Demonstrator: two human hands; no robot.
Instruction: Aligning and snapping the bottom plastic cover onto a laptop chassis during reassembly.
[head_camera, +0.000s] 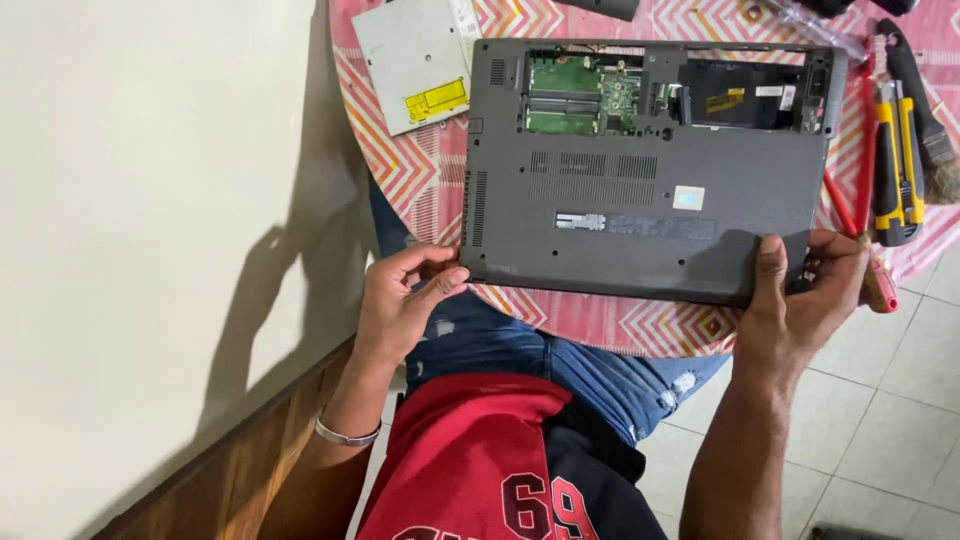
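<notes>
A grey laptop (640, 170) lies upside down on a round table (600, 325) covered with a pink zigzag cloth, its near edge reaching the table's rim above the person's lap. The left hand (400, 300) is clamped on the near left corner, thumb and fingers pinching the edge. The right hand (800, 290) grips the near right corner, thumb on the underside and fingers curled round the side. An open bay along the far edge shows a green circuit board (585, 95) (the cover there is off). A flat silver disc drive (412, 62) lies just beside the laptop's far left corner. To the right lie a yellow and black utility knife (897, 165), a brush (925, 110) and a red-handled tool (868, 250)
</notes>
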